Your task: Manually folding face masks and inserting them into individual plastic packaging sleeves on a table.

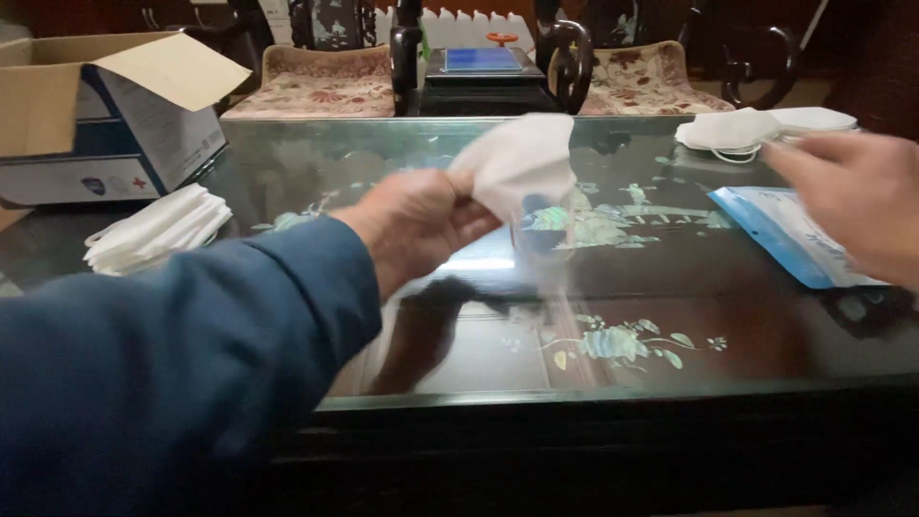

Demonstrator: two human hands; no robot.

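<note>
The left hand (416, 225), reaching out of a blue sleeve (182, 364), is pinching a white folded face mask (517, 163) between thumb and fingers, holding it in the air above the middle of the table. A clear plastic wrapper (546, 258), thin and nearly see-through, seems to be hanging below the mask, though blur is making its edges hard to trace. The right hand (857, 206) is hovering at the right edge with fingers loosely spread and nothing in it, just above a flat blue-and-white packet (790, 235) lying on the glass.

At far left an open cardboard carton (105, 115) is standing with its flaps up; its contents are not showing from here. Beside it a stack of white masks (158, 230), soft and layered, is resting on the table. A second pile of white masks (756, 129) is lying at the far right corner. The glass-topped table (613, 373) is dark and glossy, with pale inlaid flowers under the reflective surface. Behind it, carved dark chairs with floral cushions (321, 86) are standing.
</note>
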